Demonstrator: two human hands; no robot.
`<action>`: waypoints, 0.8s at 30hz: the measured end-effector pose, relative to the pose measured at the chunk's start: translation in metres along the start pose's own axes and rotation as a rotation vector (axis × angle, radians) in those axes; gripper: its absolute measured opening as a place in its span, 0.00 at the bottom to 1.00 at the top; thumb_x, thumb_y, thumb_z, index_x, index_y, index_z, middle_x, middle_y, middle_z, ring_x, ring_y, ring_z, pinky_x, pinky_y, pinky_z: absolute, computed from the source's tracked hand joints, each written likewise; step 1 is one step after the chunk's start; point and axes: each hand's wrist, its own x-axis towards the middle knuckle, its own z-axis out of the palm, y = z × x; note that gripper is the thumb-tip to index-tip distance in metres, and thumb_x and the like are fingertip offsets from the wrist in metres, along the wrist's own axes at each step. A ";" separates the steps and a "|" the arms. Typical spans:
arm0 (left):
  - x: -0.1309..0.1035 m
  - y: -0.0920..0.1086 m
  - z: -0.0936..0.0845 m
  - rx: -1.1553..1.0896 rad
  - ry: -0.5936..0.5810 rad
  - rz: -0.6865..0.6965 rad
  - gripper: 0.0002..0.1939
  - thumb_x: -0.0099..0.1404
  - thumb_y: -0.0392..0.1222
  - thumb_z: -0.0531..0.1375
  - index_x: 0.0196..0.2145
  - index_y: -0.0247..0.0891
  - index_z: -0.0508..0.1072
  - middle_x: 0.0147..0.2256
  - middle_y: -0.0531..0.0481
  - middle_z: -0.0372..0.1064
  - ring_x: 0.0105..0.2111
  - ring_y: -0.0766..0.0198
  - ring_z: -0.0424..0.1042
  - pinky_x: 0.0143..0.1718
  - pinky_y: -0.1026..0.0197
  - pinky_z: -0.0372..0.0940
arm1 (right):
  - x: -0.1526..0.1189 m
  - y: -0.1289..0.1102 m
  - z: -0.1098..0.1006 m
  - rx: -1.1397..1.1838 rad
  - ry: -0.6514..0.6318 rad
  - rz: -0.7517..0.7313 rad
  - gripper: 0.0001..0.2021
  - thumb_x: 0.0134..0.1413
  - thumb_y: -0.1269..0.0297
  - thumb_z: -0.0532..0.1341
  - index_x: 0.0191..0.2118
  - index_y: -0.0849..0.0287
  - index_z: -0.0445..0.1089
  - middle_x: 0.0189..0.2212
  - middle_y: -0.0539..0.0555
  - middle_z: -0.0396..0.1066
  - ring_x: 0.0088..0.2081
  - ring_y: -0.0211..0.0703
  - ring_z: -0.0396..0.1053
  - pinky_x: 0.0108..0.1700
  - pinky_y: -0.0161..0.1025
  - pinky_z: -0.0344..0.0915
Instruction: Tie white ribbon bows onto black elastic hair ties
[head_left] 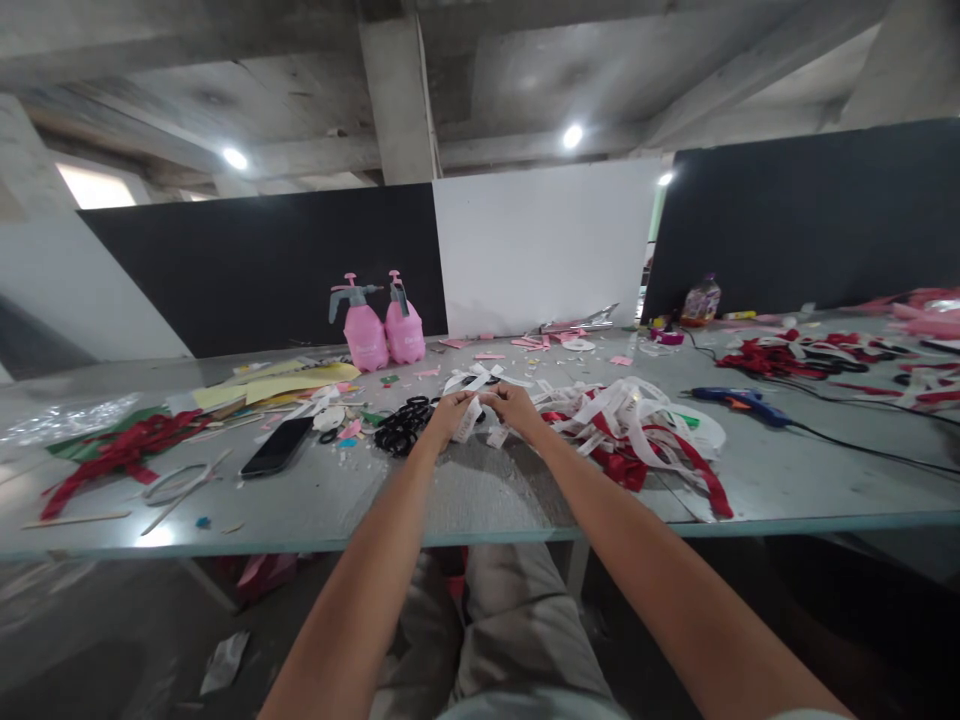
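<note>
Over the middle of the table, my left hand (452,412) and my right hand (513,408) meet with fingers pinched on a white printed ribbon (466,422). One end of the ribbon hangs below the left fingers, another below the right. Just left of my left hand lies a pile of black hair ties (405,425). A heap of white and red ribbons (637,425) sits to the right of my right hand. Behind my hands are more white ribbon pieces (480,376), partly hidden by the fingers.
A phone (277,447), red ribbons (131,450) and yellow sheets (274,383) lie on the left. Two pink spray bottles (384,335) stand at the back. On the right rest a blue glue gun (742,403) with a cord and another ribbon pile (780,355). The table's front edge (300,545) is close.
</note>
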 end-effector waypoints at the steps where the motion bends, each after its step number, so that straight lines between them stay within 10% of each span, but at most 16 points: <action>1: 0.000 -0.001 -0.001 -0.005 -0.008 -0.012 0.18 0.52 0.52 0.63 0.30 0.32 0.73 0.18 0.54 0.63 0.18 0.73 0.58 0.20 0.68 0.53 | -0.001 -0.001 0.000 0.004 -0.005 -0.002 0.19 0.43 0.46 0.60 0.27 0.60 0.68 0.14 0.44 0.56 0.17 0.32 0.52 0.20 0.32 0.51; 24: 0.010 -0.011 -0.004 0.133 0.032 0.169 0.15 0.58 0.51 0.58 0.31 0.34 0.71 0.23 0.54 0.62 0.23 0.70 0.59 0.26 0.67 0.55 | 0.002 0.000 0.000 -0.115 0.076 -0.117 0.19 0.45 0.47 0.59 0.26 0.62 0.69 0.17 0.46 0.59 0.22 0.33 0.52 0.25 0.31 0.50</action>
